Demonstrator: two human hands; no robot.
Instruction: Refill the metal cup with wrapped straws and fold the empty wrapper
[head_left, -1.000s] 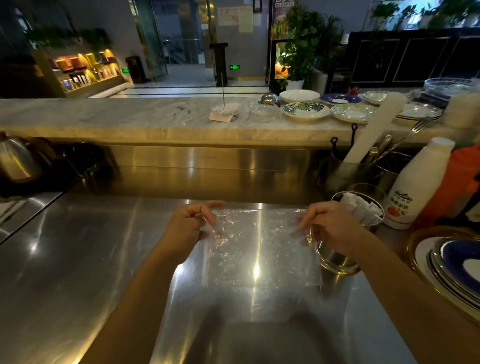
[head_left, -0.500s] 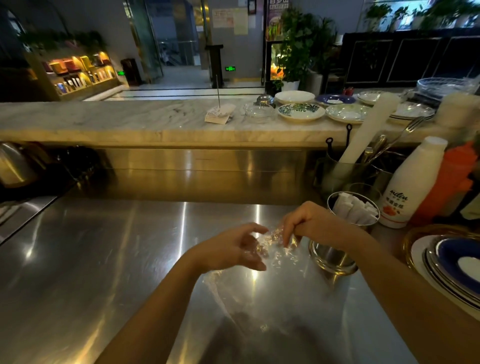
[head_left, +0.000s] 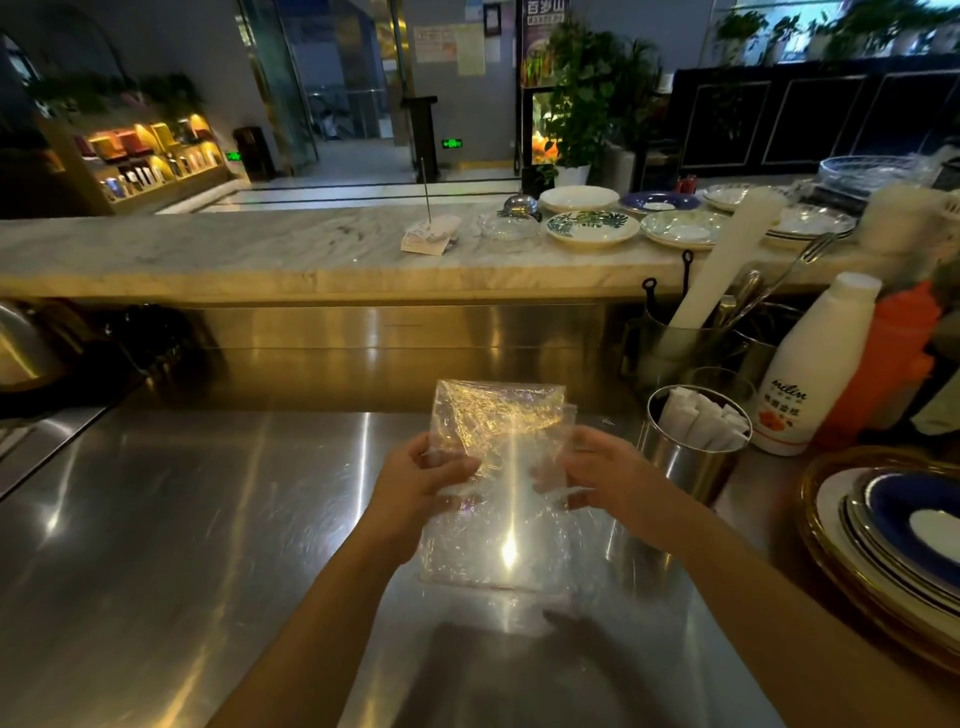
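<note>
A clear, crinkled plastic wrapper (head_left: 501, 488) is held up above the steel counter (head_left: 182, 519), folded over so its top edge is doubled. My left hand (head_left: 421, 480) pinches its left edge and my right hand (head_left: 597, 475) pinches its right edge, at mid height. Just right of my right hand stands the metal cup (head_left: 685, 462), upright, filled with white paper-wrapped straws (head_left: 701, 421).
A white bottle (head_left: 810, 364) and an orange bottle (head_left: 888, 358) stand behind the cup. Stacked plates (head_left: 893, 535) sit at the right edge. A utensil holder (head_left: 670, 348) stands at the back, below a marble ledge (head_left: 260, 254) with dishes.
The wrapper lay spread flat between my hands, then my hands came together at its top. Now it is folded and held upright, a hand on each side.
</note>
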